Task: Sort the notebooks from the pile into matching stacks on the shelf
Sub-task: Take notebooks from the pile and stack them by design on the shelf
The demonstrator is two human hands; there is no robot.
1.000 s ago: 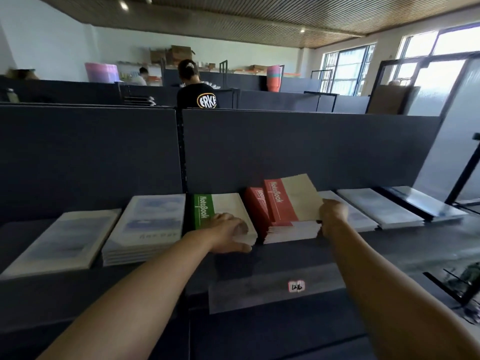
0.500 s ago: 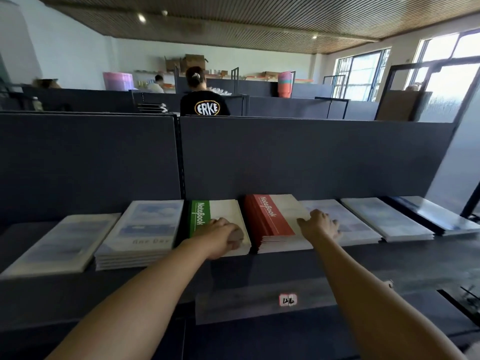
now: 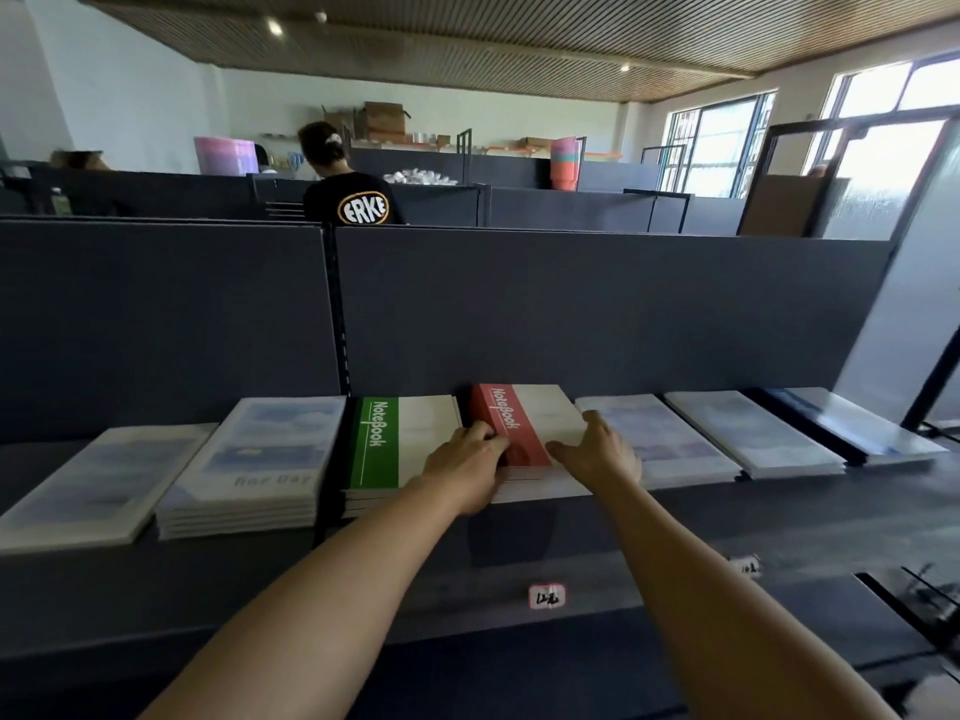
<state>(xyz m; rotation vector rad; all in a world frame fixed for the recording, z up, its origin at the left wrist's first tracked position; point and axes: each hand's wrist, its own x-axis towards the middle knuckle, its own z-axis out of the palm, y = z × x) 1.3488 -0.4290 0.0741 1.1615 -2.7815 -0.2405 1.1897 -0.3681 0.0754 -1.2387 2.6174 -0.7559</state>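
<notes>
On the shelf (image 3: 675, 517), your left hand (image 3: 467, 467) and right hand (image 3: 597, 452), fingers loosely extended, press opposite sides of the red notebook stack (image 3: 524, 433), gripping nothing.

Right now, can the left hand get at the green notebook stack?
Probably yes. The left hand rests at the left edge of the red notebook stack, right beside the green notebook stack. Nothing lies on the green cover or between hand and stack.

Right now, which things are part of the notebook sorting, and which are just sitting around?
Part of the job:
red notebook stack, with left hand and right hand on it
green notebook stack
blue notebook stacks
shelf

Just lying about:
cardboard boxes
pink tub
orange bins
</notes>
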